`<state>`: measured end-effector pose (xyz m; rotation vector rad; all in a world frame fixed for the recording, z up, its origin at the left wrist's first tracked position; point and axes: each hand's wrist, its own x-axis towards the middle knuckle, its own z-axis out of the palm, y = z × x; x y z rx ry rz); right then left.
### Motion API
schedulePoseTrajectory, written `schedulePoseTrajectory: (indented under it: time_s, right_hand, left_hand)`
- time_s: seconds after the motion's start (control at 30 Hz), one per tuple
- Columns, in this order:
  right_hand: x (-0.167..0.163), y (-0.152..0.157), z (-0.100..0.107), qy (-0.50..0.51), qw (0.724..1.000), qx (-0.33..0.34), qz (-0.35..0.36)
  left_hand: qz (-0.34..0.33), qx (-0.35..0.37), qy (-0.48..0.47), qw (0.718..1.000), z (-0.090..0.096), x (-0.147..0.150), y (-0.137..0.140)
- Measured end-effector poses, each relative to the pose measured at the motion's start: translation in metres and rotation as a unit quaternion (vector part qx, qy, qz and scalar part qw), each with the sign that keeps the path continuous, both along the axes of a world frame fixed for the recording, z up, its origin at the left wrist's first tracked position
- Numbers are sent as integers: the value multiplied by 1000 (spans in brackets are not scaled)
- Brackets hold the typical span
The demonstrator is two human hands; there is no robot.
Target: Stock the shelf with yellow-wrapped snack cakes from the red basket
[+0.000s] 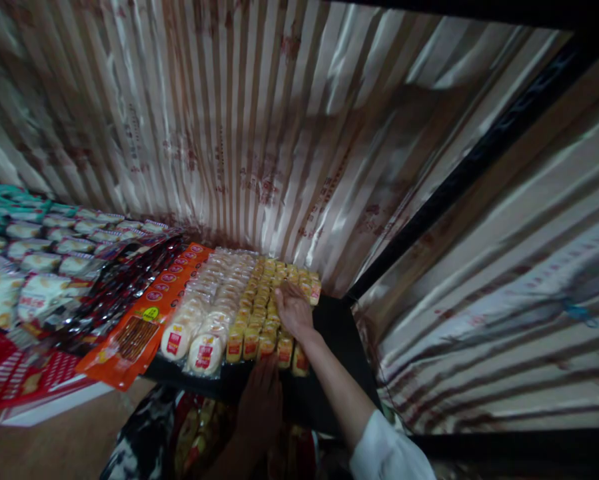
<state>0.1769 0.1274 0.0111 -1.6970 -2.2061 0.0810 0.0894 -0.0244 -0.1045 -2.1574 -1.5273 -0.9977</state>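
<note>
Rows of small yellow wrapped cakes (pixel 249 343) with red labels stand on a black table (pixel 336 340). My right hand (pixel 295 312) lies over the right-hand rows, its fingers stretched out and touching the packets. At the front edge, in shadow, my left hand (pixel 262 397) has its fingers extended against the front packets. Neither hand visibly grips a packet. To the left of the cakes are two rows of round white packaged pastries (pixel 204 350) with red labels.
An orange snack bag (pixel 164 293) lies left of the pastries, beside dark shiny packets (pixel 124 287). White and green packets (pixel 29 250) fill the far left, above a red printed box (pixel 39 367). A striped plastic sheet (pixel 259 133) hangs behind; a dark pole (pixel 459 173) slants at right.
</note>
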Motion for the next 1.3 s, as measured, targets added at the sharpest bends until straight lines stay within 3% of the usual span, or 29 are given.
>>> schedulePoseTrajectory:
  time_s: [0.2,0.4,0.57,0.73,0.83,0.93,1.07,1.2,1.3]
  right_hand:
    - [-4,-5,3,-1,999,-31,40]
    - [-6,18,10,30,999,-12,-13]
    - [-15,30,3,-10,999,-37,-4]
    - [-12,37,8,-14,1000,-16,-2]
    - [-11,45,13,-18,999,14,-36]
    - [-16,51,13,-20,998,-29,-57]
    - [-20,54,11,-5,998,-51,-24]
    - [-14,62,13,4,999,4,-47]
    - [-14,71,12,-14,997,-11,-81]
  left_hand:
    - [5,-21,-8,1000,-2,4,0]
    - [12,9,-19,1000,2,4,0]
    - [9,-8,-7,1000,5,3,0]
    - [14,-25,-29,999,0,5,0]
    - [10,-28,-24,999,-1,6,1]
    - [12,-8,-22,1000,-3,8,2]
    - [15,12,-46,999,-9,10,3]
    - [17,-32,-33,999,-17,9,2]
    - [13,-44,-23,999,-20,8,1]
